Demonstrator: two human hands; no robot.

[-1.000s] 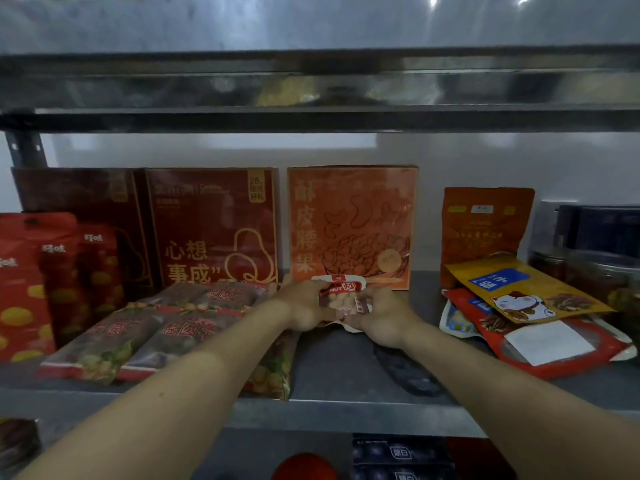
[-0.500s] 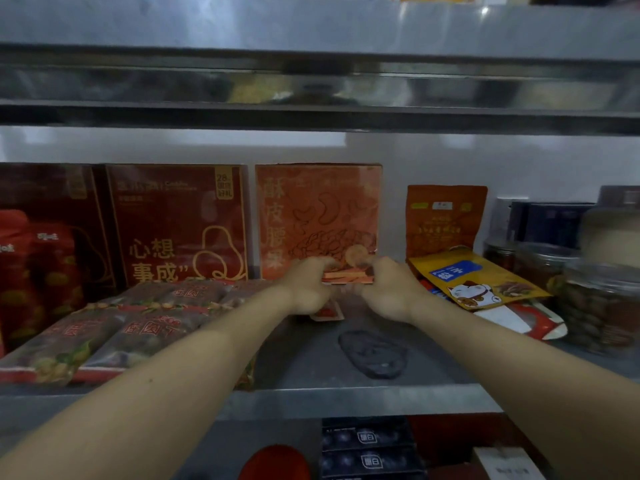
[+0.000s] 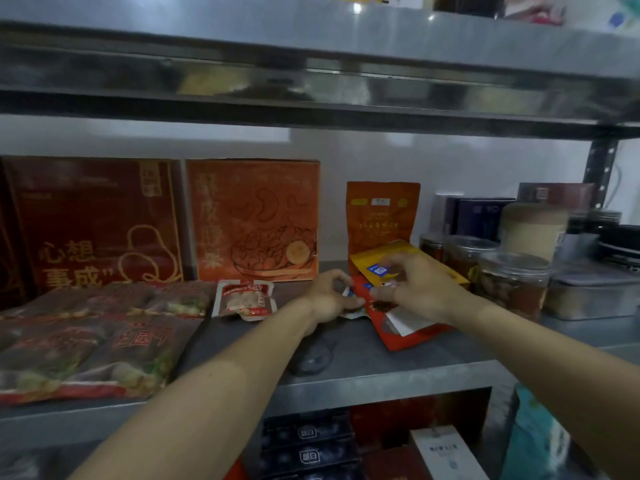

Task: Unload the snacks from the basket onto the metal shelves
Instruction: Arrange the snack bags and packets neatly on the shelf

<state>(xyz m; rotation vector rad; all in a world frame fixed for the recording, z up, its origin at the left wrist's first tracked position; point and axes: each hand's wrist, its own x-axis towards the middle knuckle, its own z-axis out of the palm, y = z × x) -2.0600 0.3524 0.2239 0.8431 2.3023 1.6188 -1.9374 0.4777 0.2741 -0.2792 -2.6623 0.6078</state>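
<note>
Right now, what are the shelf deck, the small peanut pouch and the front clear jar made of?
Shelf deck: sheet metal, dull grey, folded front lip. Peanut pouch: glossy plastic film, crimped edges, nuts showing through a window. Clear jar: transparent, probably plastic, possibly glass; too blurred to tell.

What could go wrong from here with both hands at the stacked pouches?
The red pouch in the stack reaches toward the front edge of the shelf; a tug from the left hand or right hand might slide it off. The orange pouch standing upright just behind could be knocked over. The clear jars beside the right hand could get bumped.
</note>
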